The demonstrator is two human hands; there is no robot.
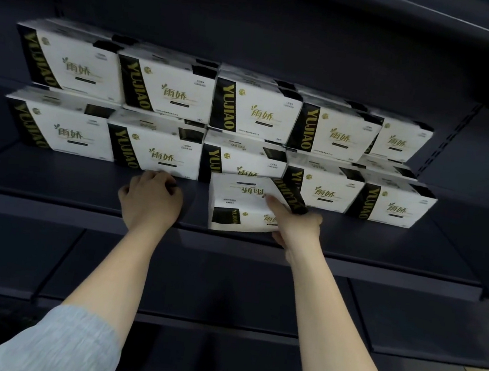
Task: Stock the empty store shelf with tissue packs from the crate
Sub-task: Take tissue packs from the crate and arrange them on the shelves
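Two hands at the shelf: right grip pinching a tissue pack, left grip curled, empty.

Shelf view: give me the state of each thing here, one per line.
Shelf: partly stocked, bare front strip.
Stacked packs: two tiers, five across, labels facing out.
Loose pack: lying flat at the front, print upside down, held.
Right hand: gripping the loose pack.
Left hand: fingers curled at a lower pack's edge.
Lower shelves: nothing visible on them.
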